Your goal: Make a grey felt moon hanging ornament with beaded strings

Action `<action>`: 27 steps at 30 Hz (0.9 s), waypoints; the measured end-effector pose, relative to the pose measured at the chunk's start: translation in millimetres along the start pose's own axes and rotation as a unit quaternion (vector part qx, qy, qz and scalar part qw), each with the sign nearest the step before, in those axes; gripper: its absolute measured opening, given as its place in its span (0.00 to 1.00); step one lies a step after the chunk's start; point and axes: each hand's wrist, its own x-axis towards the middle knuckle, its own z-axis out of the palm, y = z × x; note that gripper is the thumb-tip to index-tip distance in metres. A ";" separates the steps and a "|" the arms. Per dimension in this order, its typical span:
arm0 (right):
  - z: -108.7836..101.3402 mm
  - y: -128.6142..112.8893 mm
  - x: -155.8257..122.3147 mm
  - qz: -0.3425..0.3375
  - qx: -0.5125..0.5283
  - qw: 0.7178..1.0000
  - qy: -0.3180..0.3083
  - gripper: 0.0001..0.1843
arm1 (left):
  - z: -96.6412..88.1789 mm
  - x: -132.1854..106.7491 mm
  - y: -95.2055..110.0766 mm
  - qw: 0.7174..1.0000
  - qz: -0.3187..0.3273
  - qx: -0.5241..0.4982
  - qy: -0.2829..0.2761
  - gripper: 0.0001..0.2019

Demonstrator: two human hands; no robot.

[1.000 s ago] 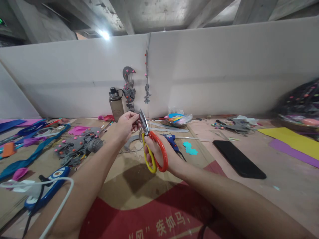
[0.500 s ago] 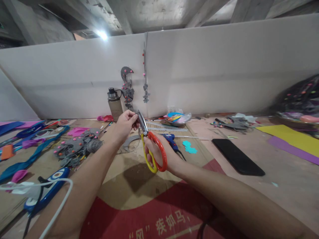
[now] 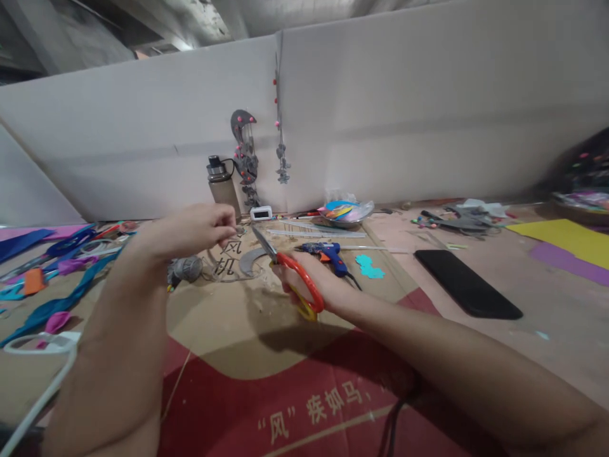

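Note:
My right hand [image 3: 299, 279] grips a pair of scissors [image 3: 297, 270] with a red and a yellow handle loop. The blades point up and away over the cardboard and look nearly together. Left of the blades, my left hand [image 3: 204, 227] is raised with its fingers curled together. Whatever it pinches, if anything, is hidden by the fingers. Beneath and between the hands lie a grey crescent-shaped piece [image 3: 254, 261] and a ball of grey yarn [image 3: 190, 269]. A blue glue gun [image 3: 335, 257] rests just beyond my right hand.
A bottle [image 3: 222, 187] and a small white digital device [image 3: 261, 213] stand at the back, near grey hanging ornaments [image 3: 246, 149] on the white partition. To the right lie a black phone [image 3: 466, 282] and turquoise cutouts [image 3: 369, 266]. Coloured strips [image 3: 71, 289] clutter the left.
My left hand has drawn back left, away from the scissor blades where it was pinching something. The scissors have dropped slightly and tilted left. The view has tipped down a little.

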 end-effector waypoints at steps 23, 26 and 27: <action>14.3 -12.4 -20.6 -0.247 -0.373 0.891 -0.076 0.15 | 24.6 -2.5 20.9 0.965 0.115 -0.230 0.049 0.08; 15.6 6.3 7.0 -0.227 -0.402 0.887 0.011 0.26 | 30.4 3.0 14.8 0.960 0.062 -0.270 0.043 0.08; 17.0 11.6 12.7 -0.215 -0.417 0.883 -0.002 0.28 | 32.7 4.2 13.1 0.958 0.049 -0.280 0.039 0.08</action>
